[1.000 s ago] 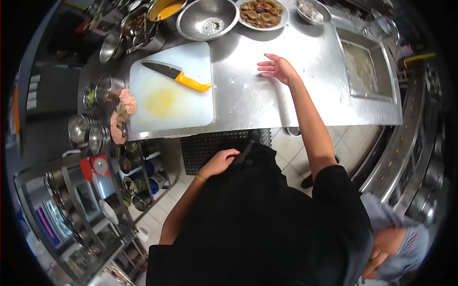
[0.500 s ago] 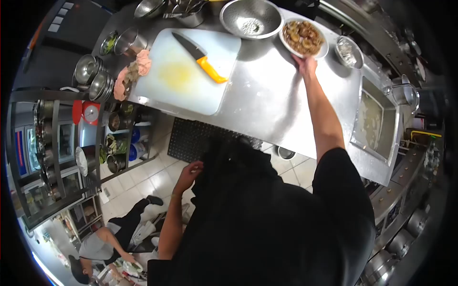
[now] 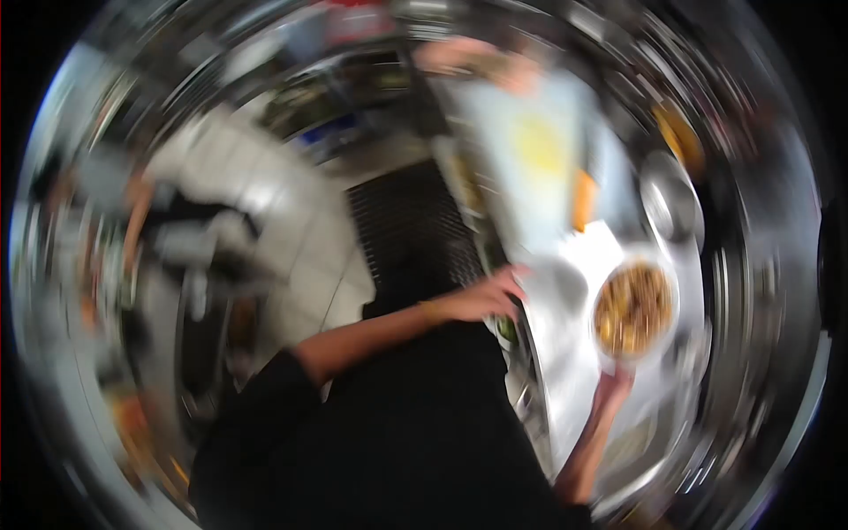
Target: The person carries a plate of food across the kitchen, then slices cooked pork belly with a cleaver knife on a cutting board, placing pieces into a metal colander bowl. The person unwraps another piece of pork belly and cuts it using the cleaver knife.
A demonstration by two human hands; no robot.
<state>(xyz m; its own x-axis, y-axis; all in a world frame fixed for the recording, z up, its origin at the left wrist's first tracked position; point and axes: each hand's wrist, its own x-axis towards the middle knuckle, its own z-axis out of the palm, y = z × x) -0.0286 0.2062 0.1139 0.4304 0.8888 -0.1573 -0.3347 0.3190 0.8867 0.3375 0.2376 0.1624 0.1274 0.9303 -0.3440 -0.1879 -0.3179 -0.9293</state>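
My right hand grips the near rim of a white bowl over the steel counter. Brown and yellowish food pieces fill the bowl; blur hides their kind. By the counter's edge, my left hand reaches out with fingers apart and nothing in them. Farther along lies a white cutting board with a yellow stain. A knife with an orange-yellow handle lies on it.
Beyond the bowl sits a metal colander. Pink, crumpled material lies by the board's far end. A black rubber mat covers part of the tiled floor. Another person is at the left. Motion smears the surroundings.
The view has turned sharply, shifting the counter to the right side. My left hand has come from beside my body to the counter's edge. My right hand still holds the bowl.
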